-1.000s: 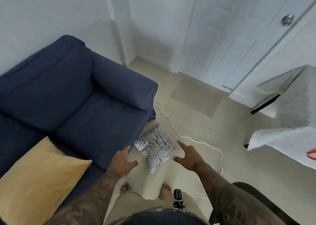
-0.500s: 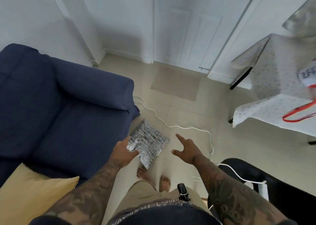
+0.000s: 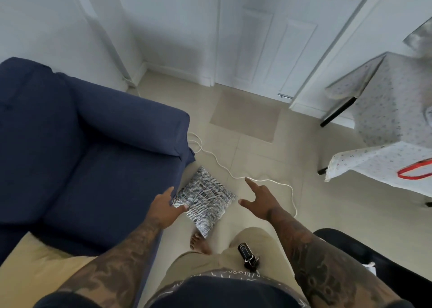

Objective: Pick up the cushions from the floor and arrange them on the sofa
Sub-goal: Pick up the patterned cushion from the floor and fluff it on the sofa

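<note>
Beige floor tiles [image 3: 245, 158] fill the middle of the view, bounded at the far side by white walls and a white panelled door [image 3: 268, 38]. On the left stands a navy sofa [image 3: 77, 148], its padded armrest nearest the door. A mustard-yellow cushion [image 3: 39, 268] lies on the sofa seat at the lower left edge of the view.

A black-and-white patterned cushion [image 3: 207, 200] lies on the floor just beside the front corner of the sofa, turned diagonally, one corner pointing to the person's bare foot [image 3: 201, 244].

Left hand [image 3: 167, 208]: thumb over the near left corner of the patterned cushion, fingers behind that corner; grip pinching the cushion's edge.

Right hand [image 3: 260, 201]: clear of the cushion, on its right side; grip spread, index finger and thumb extended, holding nothing.

A white cable [image 3: 236, 176] runs across the floor from the sofa corner, past the far side of the cushion, then curves under the right hand.

At the right, a surface draped with a floral cloth [image 3: 388, 125] carries a red loop [image 3: 415, 172]. A black object [image 3: 378, 261] occupies the lower right.
</note>
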